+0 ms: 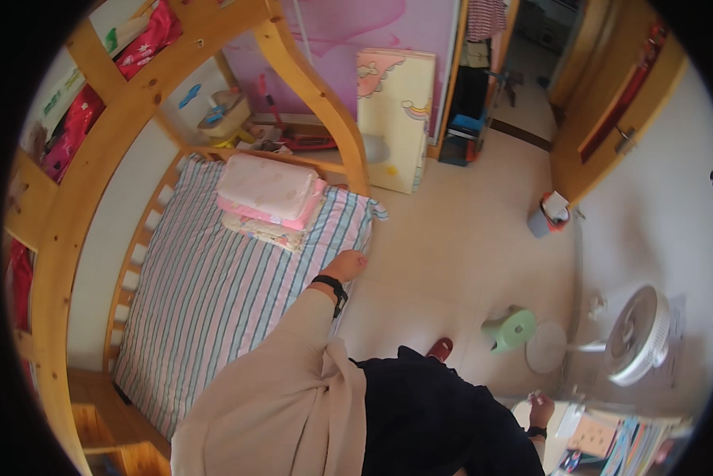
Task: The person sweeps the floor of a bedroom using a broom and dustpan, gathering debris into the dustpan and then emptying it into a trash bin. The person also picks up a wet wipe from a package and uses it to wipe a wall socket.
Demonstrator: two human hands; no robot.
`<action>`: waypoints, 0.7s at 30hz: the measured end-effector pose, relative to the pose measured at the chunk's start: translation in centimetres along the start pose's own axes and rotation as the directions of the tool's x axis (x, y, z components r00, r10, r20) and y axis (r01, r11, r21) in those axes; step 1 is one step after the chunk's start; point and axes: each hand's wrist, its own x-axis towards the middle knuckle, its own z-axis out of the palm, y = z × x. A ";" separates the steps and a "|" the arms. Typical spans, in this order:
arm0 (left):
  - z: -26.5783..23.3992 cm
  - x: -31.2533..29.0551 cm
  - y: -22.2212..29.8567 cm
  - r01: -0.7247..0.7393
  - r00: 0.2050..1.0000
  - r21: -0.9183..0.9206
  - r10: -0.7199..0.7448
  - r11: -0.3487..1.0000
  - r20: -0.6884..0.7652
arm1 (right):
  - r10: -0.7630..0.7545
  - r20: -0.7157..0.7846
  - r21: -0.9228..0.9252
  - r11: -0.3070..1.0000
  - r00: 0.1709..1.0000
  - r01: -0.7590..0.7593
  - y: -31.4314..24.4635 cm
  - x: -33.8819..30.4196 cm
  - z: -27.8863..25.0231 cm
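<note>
1. The left hand (348, 265) is curled into a loose fist at the right edge of the bed's striped sheet (213, 293); nothing shows in it, and I cannot tell whether it touches the cloth. The fingertips are folded out of sight.
2. The right hand (542, 410) is small and blurred at the lower right, its fingers bent. A small pale item (535, 395) shows at the fingertips; whether it is gripped, and what it is, I cannot tell.
3. Dark clothing (428, 412) hides the right forearm and most of the legs; one red shoe (440, 350) peeks out.
4. Beside the right hand, books (630, 440) crowd a desk that the picture's dark rim cuts off.
5. Beyond the left hand, a pale pillow (265, 186) tops folded bedding, covering much of the layers beneath.
6. The bunk frame (110, 159) partly blocks red fabric (74, 131) at the left.
7. Farther off, the open doorway is too dim to make out clearly.
</note>
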 end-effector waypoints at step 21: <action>3.3 9.5 -8.3 -0.236 0.729 0.782 -0.427 0.576 0.535 | 0.048 0.033 0.110 0.993 0.998 -0.052 -10.8 42.8 7.1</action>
